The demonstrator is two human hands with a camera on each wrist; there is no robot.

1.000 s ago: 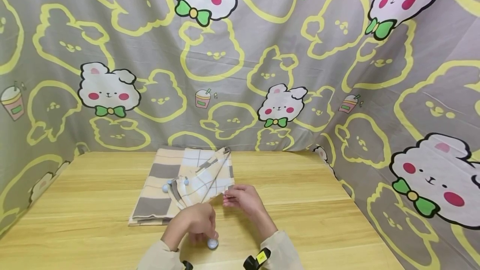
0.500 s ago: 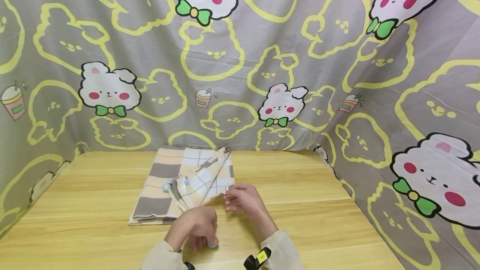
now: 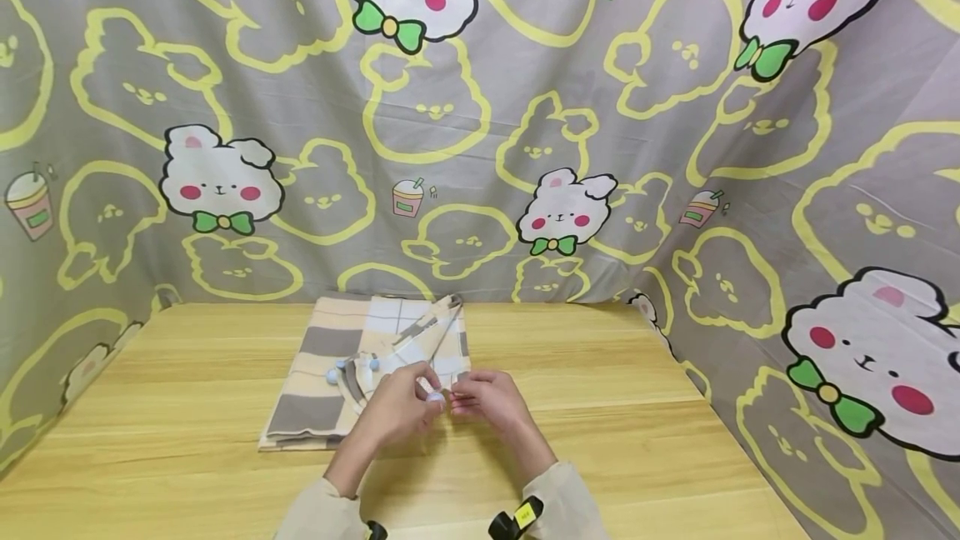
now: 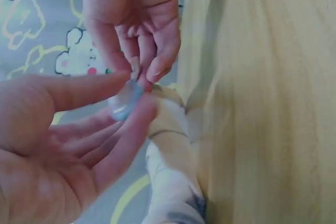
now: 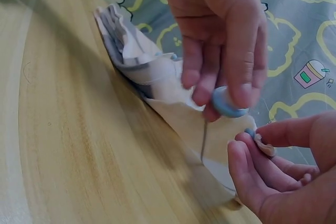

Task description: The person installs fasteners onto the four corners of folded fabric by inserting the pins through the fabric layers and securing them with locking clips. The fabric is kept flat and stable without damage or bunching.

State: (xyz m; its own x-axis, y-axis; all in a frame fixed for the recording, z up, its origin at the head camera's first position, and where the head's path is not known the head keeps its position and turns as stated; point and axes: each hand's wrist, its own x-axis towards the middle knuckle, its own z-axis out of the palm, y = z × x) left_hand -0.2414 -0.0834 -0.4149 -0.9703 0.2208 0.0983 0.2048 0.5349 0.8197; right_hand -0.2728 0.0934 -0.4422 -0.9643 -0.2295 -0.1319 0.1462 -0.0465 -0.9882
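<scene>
A checked beige, grey and white cloth [image 3: 322, 373] lies folded on the wooden table [image 3: 600, 407], its upper layer bunched and raised [image 5: 142, 61]. My left hand [image 3: 431, 390] pinches a pale blue round disc [image 5: 228, 103] [image 4: 125, 102] between thumb and fingers. It holds the disc just above the cloth's near corner. My right hand [image 3: 456, 397] pinches that cloth corner [image 4: 165, 116] together with a small blue piece [image 5: 251, 132]. The fingertips of the two hands almost touch. Two more pale blue discs [image 3: 352, 367] sit on the cloth's fold.
Printed grey fabric with yellow outlines and white bears [image 3: 480, 123] hangs behind the table and along both sides, close to the table edges. Bare wood [image 3: 187, 373] lies left of the cloth, and more right of the hands.
My left hand has lifted the blue disc from the table near the front edge and carried it forward up to my right hand. The right hand has hardly moved.
</scene>
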